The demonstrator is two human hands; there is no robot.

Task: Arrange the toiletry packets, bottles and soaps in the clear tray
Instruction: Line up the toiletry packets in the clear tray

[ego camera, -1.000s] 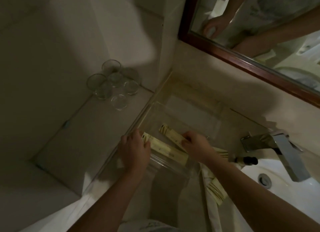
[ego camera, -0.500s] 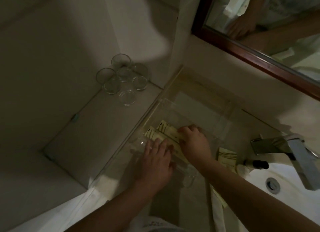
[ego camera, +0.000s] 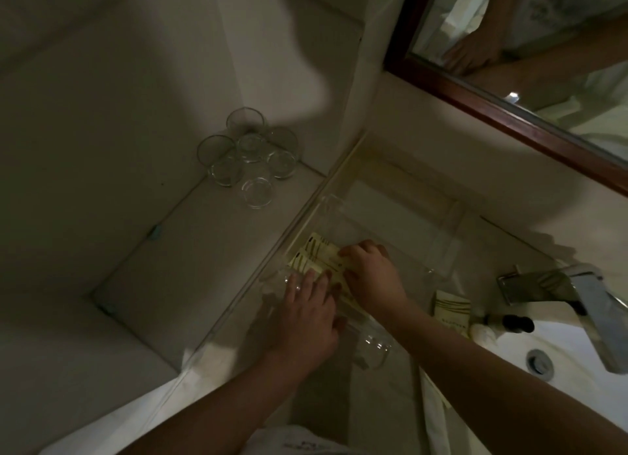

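Note:
The clear tray (ego camera: 438,247) sits on the counter below the mirror. Two pale yellow toiletry packets (ego camera: 317,255) lie side by side in its near left corner. My left hand (ego camera: 306,315) lies flat on the nearer packet, fingers spread. Over the packets' right ends rests my right hand (ego camera: 370,278), its fingertips pressing on them. Another yellow packet (ego camera: 453,306) lies outside the tray on the right, next to a small bottle with a dark cap (ego camera: 506,322).
Several clear glasses (ego camera: 248,159) stand in the back left corner of the side ledge. A chrome tap (ego camera: 577,301) and white basin (ego camera: 577,359) lie at right. A wood-framed mirror (ego camera: 509,104) hangs above.
My left hand has slid from the tray's left edge onto the packets. The packets now lie closer together in the tray's corner. The view has shifted a little.

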